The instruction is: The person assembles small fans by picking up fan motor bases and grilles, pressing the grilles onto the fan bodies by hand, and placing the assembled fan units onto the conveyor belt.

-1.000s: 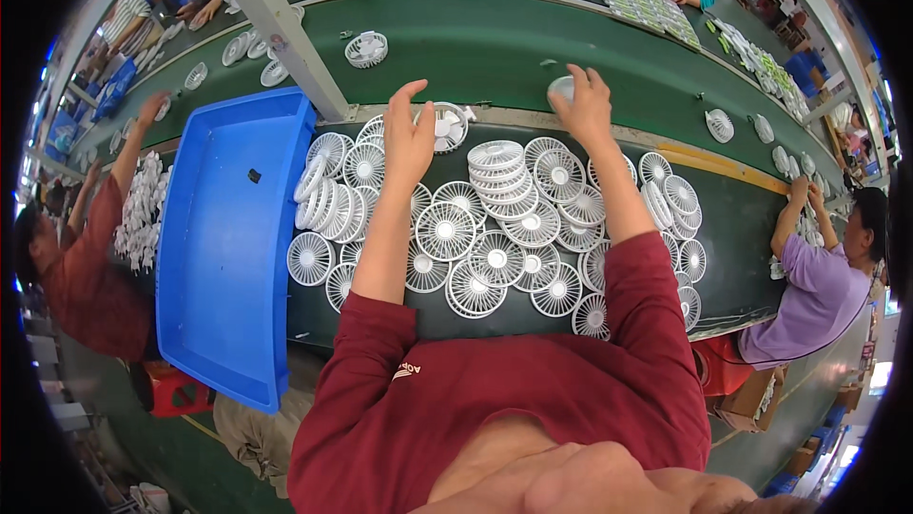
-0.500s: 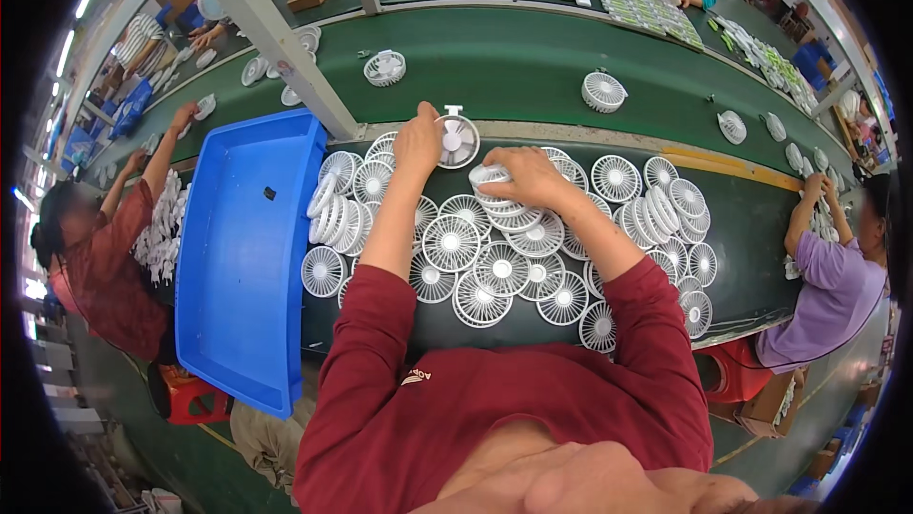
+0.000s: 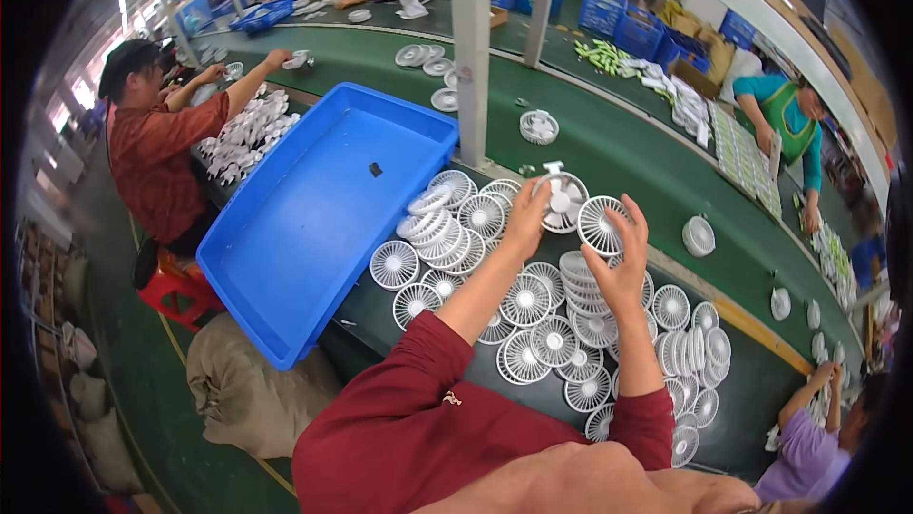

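My left hand is closed on a small white fan body with its blades showing and a short stub on top. Between the thumb and fingers of my right hand is a round white fan grille, held upright just right of the fan body. Whether the two touch, I cannot tell. Below my hands lies a spread of loose white grilles, some of them in a leaning stack.
Left of the grilles stands a big blue tray with a small dark piece inside. A green conveyor belt carries fan parts beyond a grey post. Co-workers sit left and right; another stands across the belt. A sack lies on the floor.
My right hand has lifted a grille off the stack and brought it beside the fan body in my left hand. The view has swung toward the left.
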